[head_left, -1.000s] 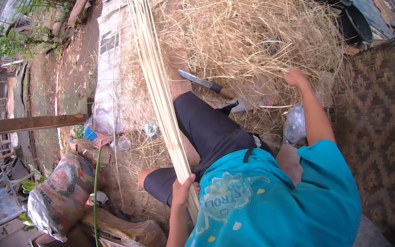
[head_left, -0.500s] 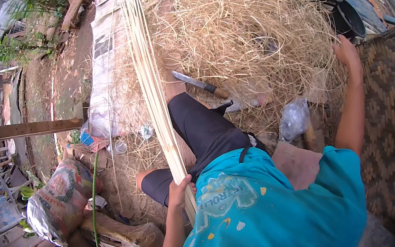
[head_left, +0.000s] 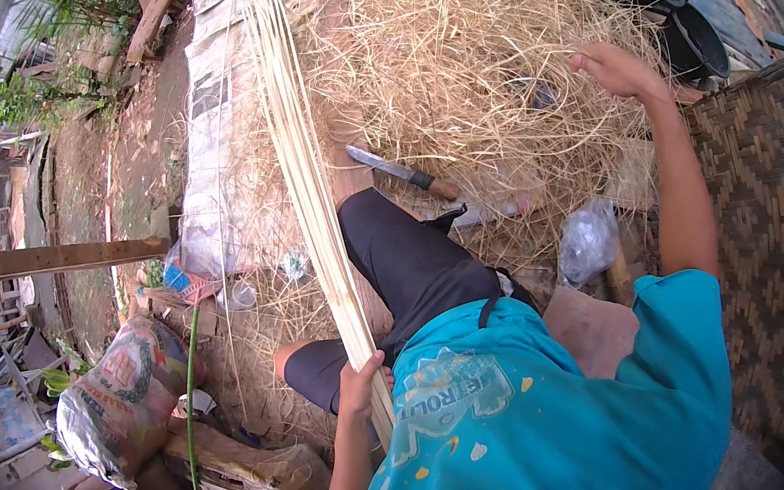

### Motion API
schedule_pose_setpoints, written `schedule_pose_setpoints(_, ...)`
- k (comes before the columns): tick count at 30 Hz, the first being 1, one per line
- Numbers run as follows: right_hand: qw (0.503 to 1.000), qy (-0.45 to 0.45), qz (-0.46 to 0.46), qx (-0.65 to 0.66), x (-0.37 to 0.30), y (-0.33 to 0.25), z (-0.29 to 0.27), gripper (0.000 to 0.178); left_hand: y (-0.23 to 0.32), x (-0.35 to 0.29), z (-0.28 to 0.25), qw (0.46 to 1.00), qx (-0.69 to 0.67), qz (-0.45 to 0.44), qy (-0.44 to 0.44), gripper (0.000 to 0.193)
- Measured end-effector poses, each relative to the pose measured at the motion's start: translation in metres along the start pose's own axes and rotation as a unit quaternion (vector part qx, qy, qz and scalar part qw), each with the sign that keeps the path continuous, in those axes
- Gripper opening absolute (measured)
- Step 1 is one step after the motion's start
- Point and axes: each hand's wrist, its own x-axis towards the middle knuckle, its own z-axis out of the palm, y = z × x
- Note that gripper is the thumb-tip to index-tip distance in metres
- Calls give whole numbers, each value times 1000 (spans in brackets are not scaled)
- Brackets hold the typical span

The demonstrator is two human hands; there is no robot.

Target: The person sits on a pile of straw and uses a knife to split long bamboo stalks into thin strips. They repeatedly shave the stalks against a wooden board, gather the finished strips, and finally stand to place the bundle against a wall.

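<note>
A long bundle of pale bamboo strips (head_left: 307, 173) slants across my leg, its far ends fanned out towards the upper left. My left hand (head_left: 360, 381) is wrapped round its near end, close to my body. My right hand (head_left: 625, 72) is raised over the right part of a large heap of thin, curly shavings (head_left: 480, 47). Its fingers look curled together, and anything in them is too small to make out. A knife (head_left: 402, 172) with a wooden handle lies beside my knee, at the edge of the shavings, with neither hand touching it.
A clear plastic bag (head_left: 589, 241) lies to the right of my lap. Black buckets (head_left: 696, 39) stand at the far right, near a woven bamboo wall (head_left: 783, 210). To the left are a wooden beam (head_left: 43, 264), a filled sack (head_left: 122, 398) and a green stalk (head_left: 192, 407).
My right hand has swung left from beside the black buckets to over the shavings. My left hand keeps its hold on the bamboo strips, nearly in the same place.
</note>
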Motion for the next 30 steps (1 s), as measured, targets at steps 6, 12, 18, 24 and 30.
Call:
schedule_pose_setpoints(6,983,81,135,-99,101,51,61,30,1,-5,0,1000,-5,-3,7,36)
schedule_pose_setpoints(12,931,110,182,-295,150,129,128,29,9,-7,5,1000,11,-19,17,35)
schedule_pose_setpoints(18,922,95,186,-327,152,129,132,28,11,-6,13,1000,0,-14,22,37)
schedule_pose_setpoints(24,839,445,-64,-307,146,35,52,24,9,-6,6,1000,-21,-18,-11,37)
schedule_pose_setpoints(30,716,553,-302,-301,118,-39,-35,25,14,-4,-8,997,-36,5,-72,35)
